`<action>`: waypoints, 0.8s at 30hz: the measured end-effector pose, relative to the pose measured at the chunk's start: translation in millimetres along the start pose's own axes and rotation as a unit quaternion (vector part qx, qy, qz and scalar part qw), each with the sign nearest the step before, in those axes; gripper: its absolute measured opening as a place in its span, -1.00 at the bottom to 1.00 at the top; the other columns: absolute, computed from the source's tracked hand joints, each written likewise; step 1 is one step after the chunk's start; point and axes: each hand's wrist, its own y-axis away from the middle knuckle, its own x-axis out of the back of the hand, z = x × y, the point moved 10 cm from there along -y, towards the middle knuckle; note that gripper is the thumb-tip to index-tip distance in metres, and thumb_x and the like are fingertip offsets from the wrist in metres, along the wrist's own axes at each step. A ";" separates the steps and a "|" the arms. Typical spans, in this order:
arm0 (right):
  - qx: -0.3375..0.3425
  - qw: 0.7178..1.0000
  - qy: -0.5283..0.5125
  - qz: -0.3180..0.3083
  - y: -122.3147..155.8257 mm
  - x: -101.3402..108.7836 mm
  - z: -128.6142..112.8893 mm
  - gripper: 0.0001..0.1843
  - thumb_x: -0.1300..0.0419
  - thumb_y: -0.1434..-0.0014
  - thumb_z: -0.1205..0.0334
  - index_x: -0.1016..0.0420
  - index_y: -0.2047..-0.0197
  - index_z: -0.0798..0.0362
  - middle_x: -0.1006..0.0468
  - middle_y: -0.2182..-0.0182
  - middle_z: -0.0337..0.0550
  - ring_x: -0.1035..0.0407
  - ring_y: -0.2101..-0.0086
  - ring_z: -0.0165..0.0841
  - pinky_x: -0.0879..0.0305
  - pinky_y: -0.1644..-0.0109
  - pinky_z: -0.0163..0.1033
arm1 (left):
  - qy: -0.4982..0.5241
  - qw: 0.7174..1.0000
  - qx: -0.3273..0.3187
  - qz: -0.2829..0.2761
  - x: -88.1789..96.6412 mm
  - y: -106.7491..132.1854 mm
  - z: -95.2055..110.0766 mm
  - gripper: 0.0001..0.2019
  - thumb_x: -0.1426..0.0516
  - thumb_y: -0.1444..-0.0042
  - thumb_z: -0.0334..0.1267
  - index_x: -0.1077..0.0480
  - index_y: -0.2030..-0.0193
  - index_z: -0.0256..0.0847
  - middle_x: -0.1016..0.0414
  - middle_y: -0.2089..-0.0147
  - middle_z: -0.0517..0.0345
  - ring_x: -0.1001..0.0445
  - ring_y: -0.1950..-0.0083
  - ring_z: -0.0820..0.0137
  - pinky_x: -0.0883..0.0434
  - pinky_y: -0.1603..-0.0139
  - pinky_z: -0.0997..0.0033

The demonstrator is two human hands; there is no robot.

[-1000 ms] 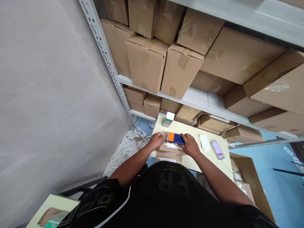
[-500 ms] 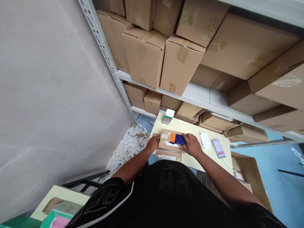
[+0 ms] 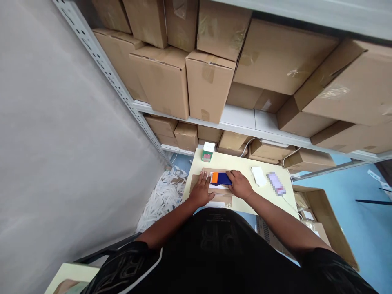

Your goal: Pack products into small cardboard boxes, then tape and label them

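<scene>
On the pale table (image 3: 241, 163) lies a flat cardboard box (image 3: 222, 190) with a white label. My left hand (image 3: 201, 191) rests flat on the left end of the box, fingers stretched out. My right hand (image 3: 240, 184) is closed round the right end of a dark blue and orange tape dispenser (image 3: 222, 178). The dispenser is over the box, its orange end toward my left fingertips. Whether it touches the box is hard to tell. A second cardboard piece with a white label (image 3: 216, 204) sits at the near side, partly hidden.
A green and white small box (image 3: 208, 152) stands at the table's back left. White cards (image 3: 259, 176) and a phone (image 3: 276, 183) on a cable lie at right. Shelves of cartons (image 3: 211, 85) rise behind. Paper strips (image 3: 162, 200) cover the floor left; an open carton (image 3: 324, 224) stands right.
My left hand has gone from gripping the box's left edge to lying flat on its top. My right hand keeps hold of the tape dispenser. The view has turned slightly.
</scene>
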 end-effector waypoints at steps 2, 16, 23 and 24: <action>0.005 1.000 0.003 -0.006 -1.1 0.0 -2.7 -0.32 -0.29 -0.18 0.25 -0.30 -0.36 0.04 -0.45 -0.04 0.10 -0.29 0.01 -0.03 -0.34 -0.10 0.01 | -0.021 1.000 -0.005 0.001 -2.6 -0.1 1.6 -0.08 -0.17 -0.21 0.14 -0.04 -0.52 -0.46 0.14 -0.60 -0.36 0.36 -0.62 -0.14 0.06 -0.55 -0.18; -0.045 0.998 0.010 -0.050 64.8 26.0 120.5 -0.32 -0.23 -0.27 0.07 -0.30 -0.41 0.06 -0.43 -0.02 0.09 -0.33 0.00 -0.08 -0.30 -0.13 -0.07 | -0.073 0.997 -0.020 -0.014 -3.3 -5.3 -1.9 -0.06 -0.11 -0.25 0.18 -0.02 -0.51 -0.57 0.15 -0.59 -0.44 0.29 -0.62 -0.08 0.09 -0.57 -0.06; -0.089 0.989 0.010 -0.117 111.5 -13.2 191.7 -0.26 -0.22 -0.28 0.03 -0.26 -0.46 0.06 -0.44 -0.05 0.14 -0.35 -0.02 -0.04 -0.26 -0.16 -0.04 | -0.079 0.996 -0.027 -0.012 -6.8 -7.3 -1.9 -0.10 -0.07 -0.28 0.15 0.01 -0.53 -0.52 0.16 -0.59 -0.41 0.29 -0.63 -0.07 0.06 -0.56 -0.08; -0.091 0.988 -0.004 -0.126 107.6 -24.8 191.1 -0.25 -0.22 -0.27 0.04 -0.26 -0.46 0.05 -0.45 -0.05 0.13 -0.36 -0.02 -0.04 -0.27 -0.15 -0.05 | -0.080 0.996 -0.029 -0.011 -7.7 -7.8 -2.0 -0.10 -0.08 -0.28 0.15 0.02 -0.53 -0.52 0.16 -0.59 -0.41 0.29 -0.63 -0.08 0.06 -0.56 -0.09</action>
